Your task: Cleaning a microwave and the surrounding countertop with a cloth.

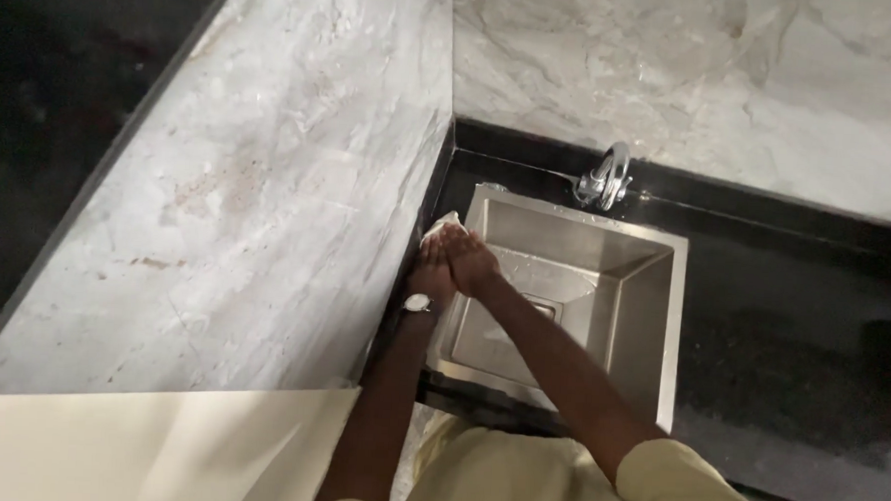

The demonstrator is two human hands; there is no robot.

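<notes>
grey-veined marble wall panel (267, 203) fills the space to the left of the hands, slanting away from them, with a pale cream flat board (136, 447) below it, nearer the person's body. just at the fingertips of the left hand (433, 270) a small whitish cloth or pad (441, 223) shows against the black counter edge; whether the hand grips it or only presses on it cannot be told, since the fingers are bunched and partly hidden. a silver round wristwatch (418, 302) sits on that wrist. the right hand (473, 262) lies just beside the left, touching it, fingers together and curled down rather than spread, and what it holds, if anything, is not visible. both arms reach forward so the hands meet at the near-left corner of the square brushed steel sink (653, 320), a placing that looks suited to keeping any drips over the basin. beyond the right hand, farther from the person, a curved chrome tap (606, 175) stands at the sink's back rim; no water stream can be made out. to the right of the hands runs the glossy black countertop (802, 336). khaki sleeves (676, 481) cover the upper arms.
</notes>
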